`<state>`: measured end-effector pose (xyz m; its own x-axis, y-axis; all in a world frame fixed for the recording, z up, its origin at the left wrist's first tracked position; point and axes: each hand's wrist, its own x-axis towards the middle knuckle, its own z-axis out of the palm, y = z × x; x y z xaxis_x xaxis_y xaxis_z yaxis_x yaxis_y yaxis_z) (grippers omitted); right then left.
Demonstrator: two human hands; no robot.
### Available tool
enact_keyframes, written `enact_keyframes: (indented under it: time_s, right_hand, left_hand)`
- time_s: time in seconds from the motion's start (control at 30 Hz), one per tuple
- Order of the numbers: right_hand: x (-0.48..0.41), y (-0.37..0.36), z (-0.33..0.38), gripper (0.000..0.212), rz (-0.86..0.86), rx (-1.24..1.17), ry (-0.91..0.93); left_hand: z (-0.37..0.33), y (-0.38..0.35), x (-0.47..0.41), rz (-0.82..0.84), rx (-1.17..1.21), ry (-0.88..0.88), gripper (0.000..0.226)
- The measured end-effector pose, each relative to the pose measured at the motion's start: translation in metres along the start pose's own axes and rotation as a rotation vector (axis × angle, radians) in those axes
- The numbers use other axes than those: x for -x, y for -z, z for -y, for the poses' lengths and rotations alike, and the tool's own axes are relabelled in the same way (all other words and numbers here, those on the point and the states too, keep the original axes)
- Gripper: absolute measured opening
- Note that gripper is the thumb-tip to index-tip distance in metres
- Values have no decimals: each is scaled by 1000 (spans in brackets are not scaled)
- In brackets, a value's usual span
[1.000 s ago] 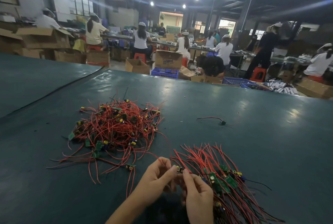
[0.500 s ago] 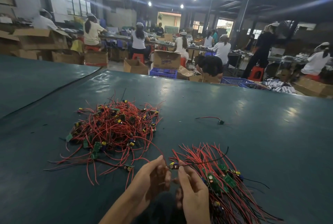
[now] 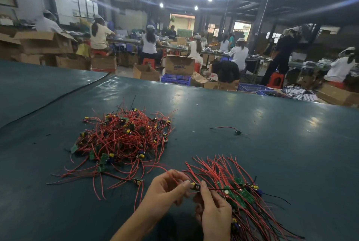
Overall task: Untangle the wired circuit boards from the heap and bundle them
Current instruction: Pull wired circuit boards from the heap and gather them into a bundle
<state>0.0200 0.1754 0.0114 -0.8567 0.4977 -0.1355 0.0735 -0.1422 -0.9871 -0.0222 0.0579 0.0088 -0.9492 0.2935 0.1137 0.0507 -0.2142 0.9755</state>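
**Dark green table and what is laid on it**

A table (image 3: 272,143) covered in dark green sheeting is seen beneath both hands. A tangled heap (image 3: 124,138) of red-wired circuit boards is spread beyond and to the left of the left hand (image 3: 165,190). A straightened bunch (image 3: 239,188) is laid just right of the right hand (image 3: 213,209), its wires fanned away. A single wired part (image 3: 229,129) is left well beyond the right hand, apart from both piles.

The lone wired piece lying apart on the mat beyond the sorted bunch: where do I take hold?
Likely at its dark end, pinched from above with the grip coming in from the near side. That end is the bulkiest part on the green mat, while the red wire is thin and trails left. Nothing crowds it.
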Motion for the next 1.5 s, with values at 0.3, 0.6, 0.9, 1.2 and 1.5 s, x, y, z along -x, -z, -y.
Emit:
enact_keyframes:
  time_s: [0.3, 0.6, 0.9, 1.2, 1.5]
  right_hand:
    - [-1, 1, -2, 44, -27, 35, 42]
    - [-12, 3, -4, 38, -80, -138, -158]
    - [-5, 4, -2, 47, -14, -108, -49]
    - [-11, 9, -1, 45, -122, -103, 69]
    - [-14, 8, -5, 45, -125, -173, 101]
  left_hand:
    - [-1, -1, -1, -127, 17, -40, 27]
    - [-1, 9, 0, 83, -47, -60, 23]
    - [-4, 5, -1, -115, -166, -132, 23]
    - [-4, 9, -6, -323, 137, 42, 18]
    - [-7, 30, -15, -342, 538, 143, 25]
